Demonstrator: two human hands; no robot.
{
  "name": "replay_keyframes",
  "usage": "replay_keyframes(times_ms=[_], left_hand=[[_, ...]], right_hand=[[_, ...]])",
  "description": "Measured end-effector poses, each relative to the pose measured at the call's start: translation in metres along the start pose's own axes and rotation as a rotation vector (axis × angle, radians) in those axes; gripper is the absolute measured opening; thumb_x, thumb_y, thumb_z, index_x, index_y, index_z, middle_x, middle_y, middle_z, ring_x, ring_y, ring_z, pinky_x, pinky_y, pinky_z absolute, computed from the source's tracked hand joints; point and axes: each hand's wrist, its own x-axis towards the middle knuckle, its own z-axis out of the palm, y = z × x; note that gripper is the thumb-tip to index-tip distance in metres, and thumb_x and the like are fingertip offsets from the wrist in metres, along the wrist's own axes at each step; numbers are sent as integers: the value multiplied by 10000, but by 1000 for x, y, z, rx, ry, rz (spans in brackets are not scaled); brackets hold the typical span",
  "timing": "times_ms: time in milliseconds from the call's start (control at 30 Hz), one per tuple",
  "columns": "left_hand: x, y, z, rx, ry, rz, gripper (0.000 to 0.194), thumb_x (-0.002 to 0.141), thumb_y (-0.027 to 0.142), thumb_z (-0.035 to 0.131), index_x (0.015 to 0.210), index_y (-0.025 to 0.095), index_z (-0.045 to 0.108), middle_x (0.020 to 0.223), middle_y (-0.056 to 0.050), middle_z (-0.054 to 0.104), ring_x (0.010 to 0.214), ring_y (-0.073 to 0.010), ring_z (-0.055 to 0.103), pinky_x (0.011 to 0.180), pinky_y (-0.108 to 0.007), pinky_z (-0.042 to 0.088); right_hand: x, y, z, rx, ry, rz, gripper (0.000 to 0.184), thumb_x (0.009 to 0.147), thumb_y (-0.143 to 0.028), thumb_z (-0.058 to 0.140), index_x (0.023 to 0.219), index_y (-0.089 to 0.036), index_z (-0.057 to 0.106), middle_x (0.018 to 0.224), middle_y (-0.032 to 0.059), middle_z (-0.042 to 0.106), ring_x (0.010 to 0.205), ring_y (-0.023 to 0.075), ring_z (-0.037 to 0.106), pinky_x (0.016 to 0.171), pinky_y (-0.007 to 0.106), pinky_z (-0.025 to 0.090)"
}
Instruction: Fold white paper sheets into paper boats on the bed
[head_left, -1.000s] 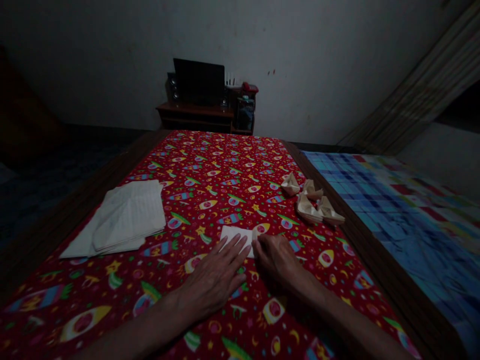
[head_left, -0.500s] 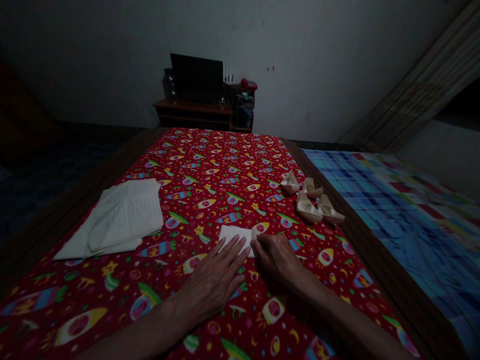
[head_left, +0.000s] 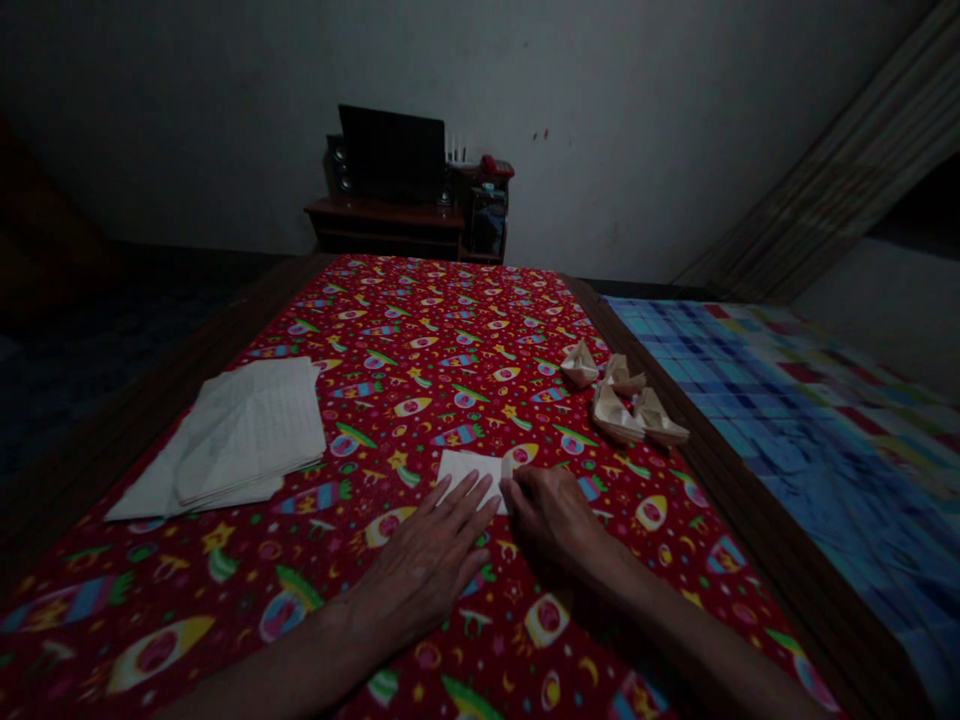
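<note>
A small folded sheet of white paper lies flat on the red patterned cloth in front of me. My left hand rests open on it, with fingertips spread over its near part. At the paper's right edge my right hand is closed, its curled fingers pinching a narrow folded flap. Its fingertips are partly hidden by the hand itself. Beyond my right hand sit several folded paper boats, grouped close together. To the left lies a stack of loose paper sheets, slightly fanned out.
The red cloth with rockets covers a long table with dark wooden edges. A blue checked bedspread lies to the right. At the far wall a desk holds a black monitor and a red telephone.
Both hands keep the same hold on the paper, almost unmoved. The view has shifted slightly, so the far desk and the paper stack appear a little higher or further left.
</note>
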Motion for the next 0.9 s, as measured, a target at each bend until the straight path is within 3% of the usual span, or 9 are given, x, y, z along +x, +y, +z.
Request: replay_keyframes(times_ms=[167, 333, 433, 500, 567, 633, 767, 900], left_hand=[[-2, 1, 3, 19, 1, -2, 482, 937, 274, 407, 1394, 148, 319, 1470, -100, 332, 1379, -244, 237, 1109, -459, 277], [0, 4, 2, 14, 5, -27, 457, 934, 280, 417, 1371, 158, 355, 1446, -107, 374, 1366, -251, 269, 1103, -454, 287], [1, 6, 2, 17, 4, -43, 448, 928, 280, 424, 1354, 150, 376, 1438, -118, 384, 1356, -266, 290, 1092, -462, 301], [-1, 5, 2, 17, 7, -50, 449, 921, 279, 438, 1346, 142, 386, 1442, -124, 376, 1357, -275, 285, 1088, -461, 309], [-7, 0, 2, 8, 17, -45, 453, 921, 280, 439, 1352, 152, 381, 1450, -111, 365, 1360, -264, 280, 1085, -438, 324], [-16, -9, 0, -2, 27, -33, 454, 931, 281, 418, 1370, 177, 361, 1451, -85, 371, 1352, -231, 304, 1076, -399, 345], [-32, -25, -6, 36, 25, -6, 418, 944, 282, 382, 1348, 178, 406, 1404, -68, 446, 1308, -198, 384, 1072, -372, 339], [-25, -18, -9, 57, 24, -29, 416, 940, 306, 388, 1327, 160, 437, 1398, -89, 451, 1306, -213, 388, 1083, -398, 308]], right_hand=[[0, -4, -4, -18, -3, 10, 310, 912, -263, 405, 628, -169, 486, 494, -39, 435, 428, 64, 291, 455, 218, 192], [0, -9, -5, -221, 21, -12, 281, 911, -248, 426, 681, -162, 563, 507, -5, 520, 424, 97, 399, 444, 239, 238], [-8, -16, -5, -368, 115, -125, 204, 892, -181, 436, 886, -115, 629, 692, 80, 649, 596, 177, 571, 507, 265, 371], [-18, -20, -6, -391, 166, -293, 271, 889, -139, 411, 1068, -88, 608, 975, 147, 676, 868, 235, 620, 677, 314, 472], [-31, -20, -8, -341, 115, -498, 354, 902, -153, 398, 1221, -85, 535, 1217, 147, 595, 1137, 254, 530, 899, 375, 457], [-42, -17, -11, -299, 13, -502, 414, 919, -224, 424, 1315, -110, 460, 1325, 108, 522, 1247, 234, 445, 1009, 393, 403], [-51, -8, -16, -283, -61, -422, 436, 930, -268, 430, 1343, -129, 436, 1369, 76, 478, 1284, 222, 407, 1068, 423, 354], [-42, -12, -8, -283, -36, -459, 438, 930, -297, 433, 1313, -89, 473, 1355, 112, 487, 1287, 251, 402, 1084, 447, 334]])
